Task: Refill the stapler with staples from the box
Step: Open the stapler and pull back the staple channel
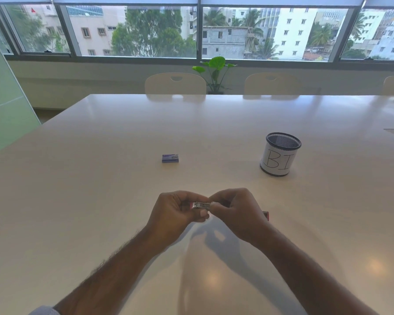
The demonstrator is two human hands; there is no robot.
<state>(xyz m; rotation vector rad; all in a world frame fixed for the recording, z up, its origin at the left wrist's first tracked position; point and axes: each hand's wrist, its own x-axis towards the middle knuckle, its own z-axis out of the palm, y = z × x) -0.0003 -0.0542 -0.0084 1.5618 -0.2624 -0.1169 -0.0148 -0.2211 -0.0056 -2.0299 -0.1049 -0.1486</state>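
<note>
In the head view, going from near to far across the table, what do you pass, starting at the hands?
Both hands, left hand and right hand, holding the stapler → staple box and mesh cup at similar depth → chairs at the far edge → potted plant → window.

A glossy white table (100, 178) carries a small blue box (170, 158) mid-table and a mesh cup (280, 154) toward its right edge.
</note>
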